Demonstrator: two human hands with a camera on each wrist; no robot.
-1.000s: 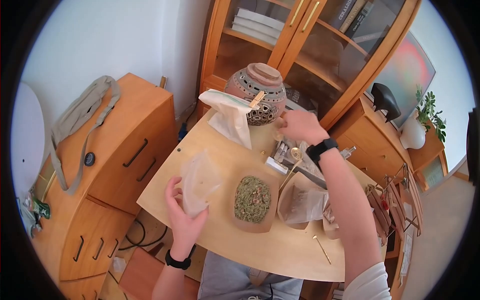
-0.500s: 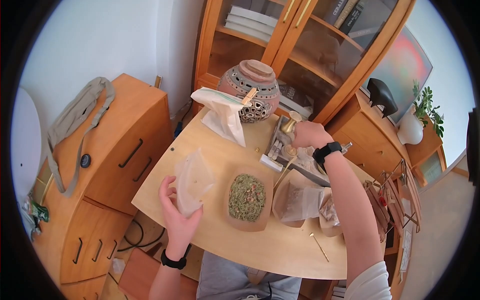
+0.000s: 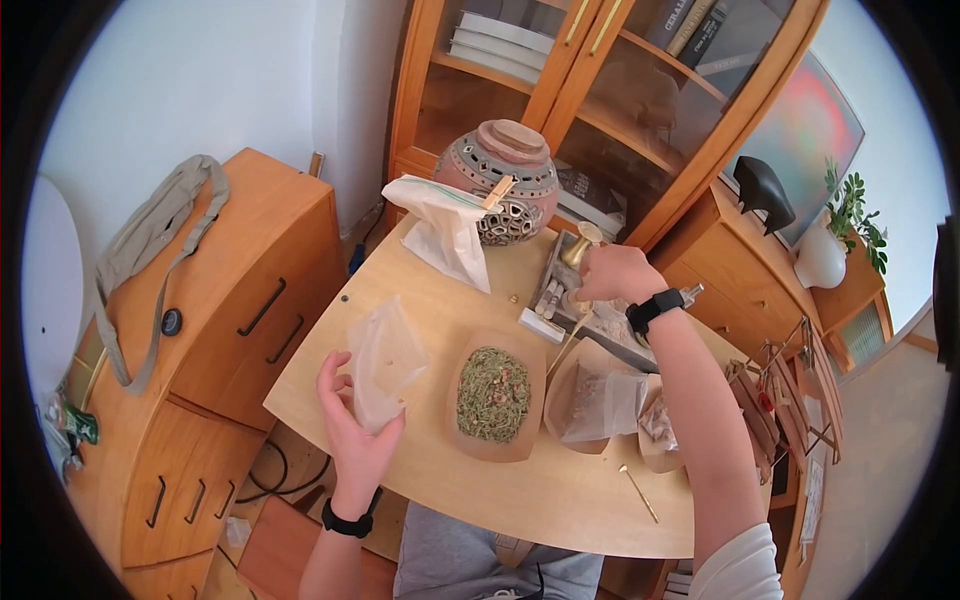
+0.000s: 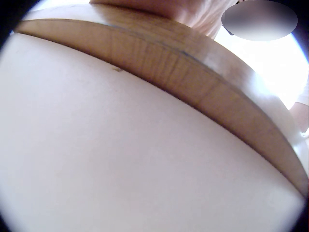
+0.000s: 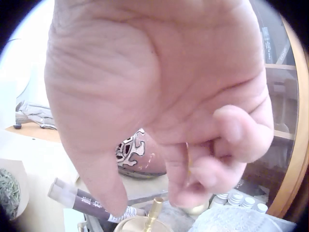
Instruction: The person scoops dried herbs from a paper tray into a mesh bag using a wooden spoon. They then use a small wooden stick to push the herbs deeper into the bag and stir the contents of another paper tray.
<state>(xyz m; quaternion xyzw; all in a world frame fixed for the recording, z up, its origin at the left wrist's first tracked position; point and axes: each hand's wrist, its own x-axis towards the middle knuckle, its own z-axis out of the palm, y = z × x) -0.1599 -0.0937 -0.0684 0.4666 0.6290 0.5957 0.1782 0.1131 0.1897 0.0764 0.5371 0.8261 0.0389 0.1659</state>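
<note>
In the head view my left hand [image 3: 360, 430] holds a translucent bag [image 3: 385, 350] between thumb and fingers, above the table's left side. My right hand [image 3: 620, 275] hovers over a grey tray [image 3: 640, 350] at the back right. In the right wrist view its thumb [image 5: 111, 191] and bent fingers stand apart, with a small brass stem [image 5: 153, 212] below the gap. A brass vessel [image 3: 578, 248] stands beside that hand. Dried green herbs [image 3: 492, 400] fill a paper dish [image 3: 540, 385] at the middle. The left wrist view shows mostly the table edge [image 4: 193, 82].
A patterned clay pot [image 3: 505, 170] stands at the back behind a white bag [image 3: 455, 235] clipped with a clothespin [image 3: 500, 192]. To the right are a clear plastic bag [image 3: 610, 400] in a paper dish, a thin brass spoon [image 3: 640, 495] and a wooden rack [image 3: 790, 405].
The right hand has moved from beside the clay pot rightward to the grey tray, then slightly down and left, uncovering the brass vessel. The left hand keeps holding the bag.
</note>
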